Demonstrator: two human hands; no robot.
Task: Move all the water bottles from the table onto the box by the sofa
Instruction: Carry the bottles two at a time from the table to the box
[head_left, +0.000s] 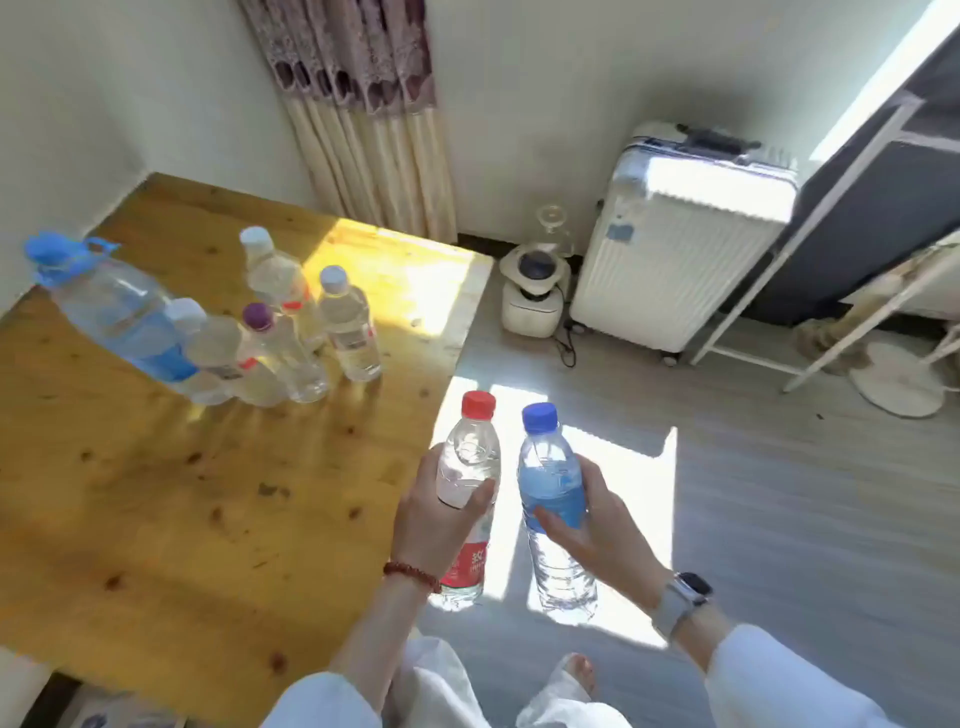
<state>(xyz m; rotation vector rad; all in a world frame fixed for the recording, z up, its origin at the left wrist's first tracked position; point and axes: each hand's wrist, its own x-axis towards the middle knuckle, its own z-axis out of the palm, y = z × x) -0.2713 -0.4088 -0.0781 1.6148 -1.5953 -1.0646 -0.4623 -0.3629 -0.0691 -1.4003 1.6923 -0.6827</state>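
Note:
My left hand (434, 519) grips a clear bottle with a red cap and red label (467, 467), held upright just past the table's right edge. My right hand (597, 525) grips a bottle with a blue cap and blue label (550, 478), upright over the floor. On the wooden table (156, 519) stand several more bottles: a large one with a blue cap and handle (111, 312), a purple-capped one (283, 353), and white-capped ones (348, 325). The box and the sofa are out of view.
A white suitcase (680, 249) stands against the far wall, with a small white appliance (535, 291) and its cord beside it. A curtain (363, 114) hangs behind the table. At the right are a white metal rack (852, 322) and a fan base (896, 382).

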